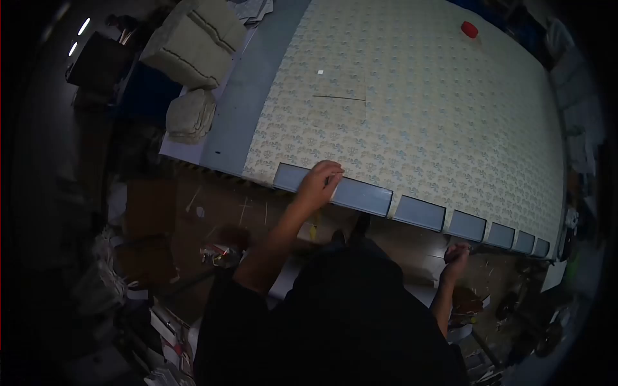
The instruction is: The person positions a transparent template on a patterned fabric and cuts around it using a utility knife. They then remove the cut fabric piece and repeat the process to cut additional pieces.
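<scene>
A large pale sheet (399, 116) with a small grey-blue floral pattern covers most of the table. Along its near edge is a row of rectangular cut-outs, where the blue-grey tabletop (364, 196) shows through. My left hand (320, 181) is over the near edge, between two cut-outs, fingers bent and thumb close to them; whatever they hold is too small to make out. My right hand (457, 253) is just off the table's front edge, further right, with its fingers curled closed. What is inside it is hidden.
Folded pale stacks (193, 45) and a smaller folded bundle (191, 116) sit at the table's left side. A red round object (469, 29) lies on the sheet's far part. A cardboard box (150, 206) and scattered scraps are on the floor at left.
</scene>
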`<state>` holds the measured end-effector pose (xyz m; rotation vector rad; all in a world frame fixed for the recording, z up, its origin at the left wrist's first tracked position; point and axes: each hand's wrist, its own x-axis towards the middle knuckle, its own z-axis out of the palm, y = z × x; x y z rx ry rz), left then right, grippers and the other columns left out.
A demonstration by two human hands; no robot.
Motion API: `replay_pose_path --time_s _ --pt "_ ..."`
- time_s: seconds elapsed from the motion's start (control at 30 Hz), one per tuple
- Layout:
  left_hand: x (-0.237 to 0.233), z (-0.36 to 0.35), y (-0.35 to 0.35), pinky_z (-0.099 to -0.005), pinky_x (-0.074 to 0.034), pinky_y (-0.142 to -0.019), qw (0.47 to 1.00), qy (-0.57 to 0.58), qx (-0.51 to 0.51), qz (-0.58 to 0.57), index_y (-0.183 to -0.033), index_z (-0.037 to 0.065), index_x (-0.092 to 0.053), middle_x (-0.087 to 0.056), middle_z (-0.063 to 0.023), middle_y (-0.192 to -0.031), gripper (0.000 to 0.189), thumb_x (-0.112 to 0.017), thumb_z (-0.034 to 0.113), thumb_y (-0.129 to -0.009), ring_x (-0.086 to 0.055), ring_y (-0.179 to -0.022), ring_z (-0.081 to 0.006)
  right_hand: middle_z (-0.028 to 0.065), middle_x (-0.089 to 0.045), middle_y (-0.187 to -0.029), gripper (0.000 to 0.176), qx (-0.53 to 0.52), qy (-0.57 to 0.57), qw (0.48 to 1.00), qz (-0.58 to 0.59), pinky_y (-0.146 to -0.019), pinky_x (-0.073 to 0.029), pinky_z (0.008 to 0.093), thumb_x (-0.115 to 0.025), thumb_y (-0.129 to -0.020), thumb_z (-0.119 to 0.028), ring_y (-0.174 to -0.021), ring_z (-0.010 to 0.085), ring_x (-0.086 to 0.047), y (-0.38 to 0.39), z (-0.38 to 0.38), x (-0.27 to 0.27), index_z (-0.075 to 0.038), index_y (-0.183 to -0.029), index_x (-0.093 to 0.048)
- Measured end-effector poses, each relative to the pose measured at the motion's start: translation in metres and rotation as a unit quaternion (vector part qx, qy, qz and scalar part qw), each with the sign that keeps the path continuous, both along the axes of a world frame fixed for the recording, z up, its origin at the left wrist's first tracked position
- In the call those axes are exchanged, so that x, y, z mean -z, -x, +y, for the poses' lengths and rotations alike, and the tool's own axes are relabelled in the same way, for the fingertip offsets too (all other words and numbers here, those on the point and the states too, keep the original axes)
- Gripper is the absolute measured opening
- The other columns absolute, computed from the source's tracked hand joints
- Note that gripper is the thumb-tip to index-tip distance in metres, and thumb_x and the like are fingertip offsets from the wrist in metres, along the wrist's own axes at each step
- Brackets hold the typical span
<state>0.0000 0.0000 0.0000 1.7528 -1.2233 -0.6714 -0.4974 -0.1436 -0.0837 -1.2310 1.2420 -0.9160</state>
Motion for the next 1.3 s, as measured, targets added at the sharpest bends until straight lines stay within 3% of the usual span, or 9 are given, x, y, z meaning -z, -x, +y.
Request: replay_pose_path --time_s 0.07,0.1,0.23,0.4,0.6,0.87,0.97,1.13,1.3 --pt "-0.006 0.013 -0.002 -0.0375 -0.051 -0.099 0.995 0.02 -0.09 -0.034 -0.114 0.001 -0.069 -0.065 -0.015 -0.123 0.02 -0.067 0.013 -0.098 -0.066 -0.111 -0.0287 0.0013 -0.053 -0.076 0.054 -0.067 -0.008 0.992 -0.109 -0.058 -0.034 0.0266 -0.035 -0.105 -0.064 -0.067 0.0101 -0.046 -0.036 -0.023 -0.046 -0.012 -0.108 -0.051" --pt "-0.004 0.039 -0.067 -0.0384 -0.05 -0.1 0.989 -0.008 -0.103 -0.107 -0.117 -0.001 -0.067 -0.065 -0.0159 -0.12 0.025 -0.068 0.012 -0.096 -0.065 -0.112 -0.0307 0.0013 -0.053 -0.076 0.054 -0.074 -0.036 0.986 -0.145 -0.058 -0.034 0.0266 -0.035 -0.105 -0.064 -0.067 0.0101 -0.046 -0.118 -0.015 -0.016 -0.012 -0.108 -0.051" --pt "0.003 0.076 -0.092 -0.0419 -0.047 -0.107 0.975 -0.079 -0.154 -0.14 -0.125 0.002 -0.066 -0.063 -0.0185 -0.129 0.034 -0.068 0.014 -0.094 -0.059 -0.123 -0.0365 -0.0009 -0.051 -0.078 0.05 -0.147 -0.04 0.982 -0.114 -0.058 -0.034 0.0258 -0.035 -0.108 -0.055 -0.069 0.0091 -0.046 -0.194 -0.053 -0.025 -0.01 -0.099 -0.054" --pt "0.023 0.099 -0.135 -0.0576 -0.026 -0.121 0.951 -0.141 -0.145 -0.235 -0.151 0.007 -0.05 -0.041 -0.0206 -0.16 0.059 -0.067 0.02 -0.096 -0.035 -0.149 -0.0436 -0.0036 -0.048 -0.074 0.033 -0.237 -0.004 0.971 -0.04 -0.059 -0.033 0.0247 -0.045 -0.111 -0.037 -0.065 0.0067 -0.042 -0.272 -0.057 -0.059 -0.009 -0.096 -0.055" --pt "0.043 0.095 -0.16 -0.0682 -0.015 -0.121 0.939 -0.18 -0.084 -0.283 -0.155 0.012 -0.046 -0.028 -0.0184 -0.168 0.063 -0.066 0.028 -0.098 -0.022 -0.156 -0.0421 -0.0062 -0.054 -0.081 0.014 -0.134 0.001 0.991 0.003 -0.065 -0.035 0.0213 -0.062 -0.105 -0.019 -0.073 0.0029 -0.045 -0.323 -0.015 -0.051 -0.005 -0.101 -0.064" --pt "0.043 0.1 -0.184 -0.0646 -0.019 -0.121 0.947 -0.121 -0.017 -0.297 -0.153 0.013 -0.048 -0.032 -0.0185 -0.165 0.063 -0.065 0.035 -0.097 -0.027 -0.152 -0.0409 -0.0042 -0.06 -0.089 0.013 0.017 -0.038 0.999 0.017 -0.077 -0.04 0.0208 -0.07 -0.099 -0.015 -0.084 0.0046 -0.049 -0.351 0.053 -0.068 -0.003 -0.1 -0.067" --pt "0.036 0.087 -0.197 -0.0619 -0.021 -0.121 0.942 -0.109 -0.012 -0.316 -0.153 0.013 -0.048 -0.035 -0.0189 -0.161 0.064 -0.065 0.036 -0.096 -0.031 -0.149 -0.0401 -0.0034 -0.059 -0.085 0.01 0.034 -0.005 0.998 0.047 -0.069 -0.039 0.0216 -0.071 -0.097 -0.012 -0.077 0.0053 -0.049 -0.341 0.061 -0.067 -0.005 -0.099 -0.065" --pt "0.042 0.025 -0.222 -0.0596 -0.02 -0.122 0.934 -0.105 -0.025 -0.34 -0.154 0.012 -0.047 -0.036 -0.0191 -0.16 0.065 -0.065 0.038 -0.097 -0.031 -0.149 -0.0393 -0.0006 -0.053 -0.07 0.01 0.046 -0.079 0.982 -0.162 -0.052 -0.034 0.0252 -0.064 -0.102 -0.017 -0.056 0.0088 -0.043 -0.335 0.058 -0.084 -0.007 -0.102 -0.059" --pt "0.043 -0.055 -0.223 -0.0604 -0.014 -0.125 0.943 -0.064 0.08 -0.316 -0.155 0.02 -0.047 -0.029 -0.0229 -0.164 0.062 -0.062 0.043 -0.1 -0.024 -0.153 -0.0426 -0.0012 -0.055 -0.078 0.014 0.083 -0.089 0.982 -0.145 -0.055 -0.037 0.0222 -0.062 -0.104 -0.018 -0.063 0.0068 -0.048 -0.356 0.066 -0.1 -0.008 -0.113 -0.057"
